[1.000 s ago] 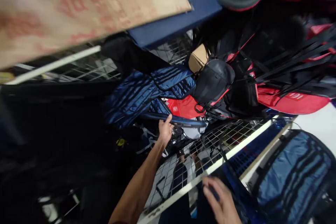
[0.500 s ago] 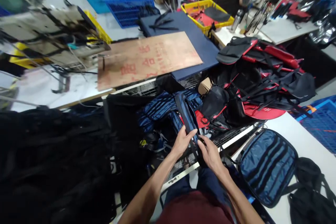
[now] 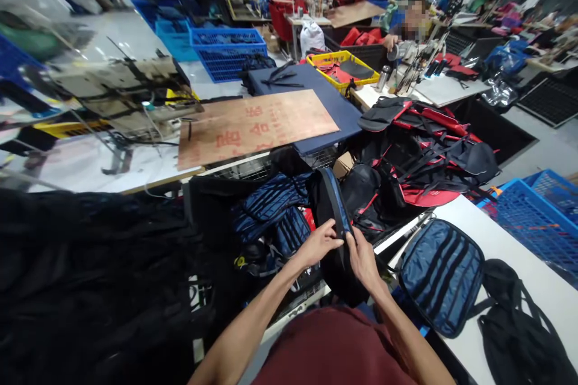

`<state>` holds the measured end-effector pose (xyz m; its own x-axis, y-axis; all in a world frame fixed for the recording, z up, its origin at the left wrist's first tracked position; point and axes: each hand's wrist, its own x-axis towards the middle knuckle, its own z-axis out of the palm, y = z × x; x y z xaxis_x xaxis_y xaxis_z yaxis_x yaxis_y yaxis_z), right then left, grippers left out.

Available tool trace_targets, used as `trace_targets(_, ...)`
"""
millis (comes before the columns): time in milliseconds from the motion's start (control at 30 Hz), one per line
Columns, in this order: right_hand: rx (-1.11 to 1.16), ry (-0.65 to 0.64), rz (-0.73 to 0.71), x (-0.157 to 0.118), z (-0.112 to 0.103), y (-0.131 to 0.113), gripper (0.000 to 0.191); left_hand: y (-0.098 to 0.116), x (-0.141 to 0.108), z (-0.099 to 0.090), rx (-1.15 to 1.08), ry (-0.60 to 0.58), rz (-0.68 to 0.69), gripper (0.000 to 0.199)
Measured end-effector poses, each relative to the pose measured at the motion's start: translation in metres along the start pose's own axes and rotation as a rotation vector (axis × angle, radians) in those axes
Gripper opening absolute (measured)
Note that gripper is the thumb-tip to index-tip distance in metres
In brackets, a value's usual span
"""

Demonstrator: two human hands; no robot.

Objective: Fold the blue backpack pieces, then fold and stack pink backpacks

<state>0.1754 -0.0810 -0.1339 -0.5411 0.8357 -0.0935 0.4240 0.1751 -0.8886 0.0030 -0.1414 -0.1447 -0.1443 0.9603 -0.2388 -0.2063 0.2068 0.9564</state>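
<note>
Item in hand: one navy-and-black bag piece, raised on edge over the wire bin in front of me. My left hand is closed on its left side, thumb across the blue band. My right hand is closed on the right side, fingers wrapped around the dark lower part. Both hands clamp the same piece, close together, nearly touching.

In the bin, just behind the piece: blue striped bag panels, heaped, with dark straps and a spot of red showing between them.

To my left: a large mass of black fabric, covering the near corner.

To my right, on the white table: a blue striped backpack panel lying flat, and beside it a black bag with loose straps. Beyond the table edge — a blue plastic crate.

Behind the bin: a pile of black-and-red bags; a cardboard sheet with red print resting partly on a navy board; a small cardboard box tucked at the pile's edge.

Farther off: a sewing machine at left, blurred; a yellow crate holding red and black pieces; a blue crate; a person seated at a far table — hand on the tabletop among tools.
</note>
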Motion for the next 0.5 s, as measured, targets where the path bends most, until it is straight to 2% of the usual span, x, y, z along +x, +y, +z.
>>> trace_targets(100, -0.019, 0.025, -0.012, -0.001, -0.004, 0.0, 0.057, -0.003, -0.009, 0.011, -0.141, -0.022, -0.012, 0.061)
trace_targets(167, -0.045, 0.025, -0.018, -0.004, -0.002, 0.002, 0.059, -0.007, -0.012, 0.023, -0.288, -0.001, -0.052, 0.06)
trace_targets(267, -0.134, 0.049, -0.054, -0.006, 0.004, 0.011, 0.06, -0.008, -0.01, 0.038, -0.544, -0.028, -0.202, 0.05)
trace_targets(333, -0.198, 0.081, -0.105, -0.003, -0.003, 0.024, 0.057, 0.001, -0.01, 0.035, -0.628, -0.063, -0.25, 0.04)
trace_targets(400, -0.266, 0.145, -0.118, 0.002, -0.029, 0.045, 0.055, 0.02, -0.017, 0.009, -0.579, -0.044, -0.228, 0.034)
trace_targets(467, -0.348, 0.261, -0.04, 0.004, -0.077, 0.074, 0.056, 0.049, -0.033, -0.044, -0.457, 0.084, -0.162, 0.038)
trace_targets(500, -0.387, 0.339, 0.035, 0.003, -0.107, 0.09, 0.056, 0.065, -0.044, -0.078, -0.399, 0.21, -0.104, 0.043)
